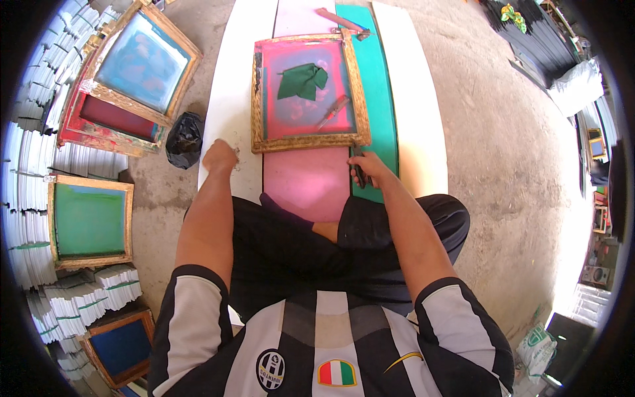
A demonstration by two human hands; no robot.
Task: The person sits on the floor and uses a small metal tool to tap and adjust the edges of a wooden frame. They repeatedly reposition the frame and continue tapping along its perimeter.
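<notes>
My right hand (372,169) is closed around dark-handled pliers (358,167), whose tip is at the lower right corner of a wooden screen-printing frame (304,141). On its pink-edged mesh lie a dark green cloth (301,81) and a screwdriver (333,112) with a reddish handle. Over the white strip of the striped board, left of the frame, my left hand (220,157) is closed; whatever its fingers hold is hidden. Small dark specks show beside it. A hammer (342,23) lies beyond the frame's far edge.
I sit cross-legged on a board with white, pink and green strips (306,178). A black plastic bag (184,140) is on the floor at left. Frames with blue (143,63) and green (90,221) mesh lean against stacked white sheets (86,301). Concrete floor (509,178) lies right.
</notes>
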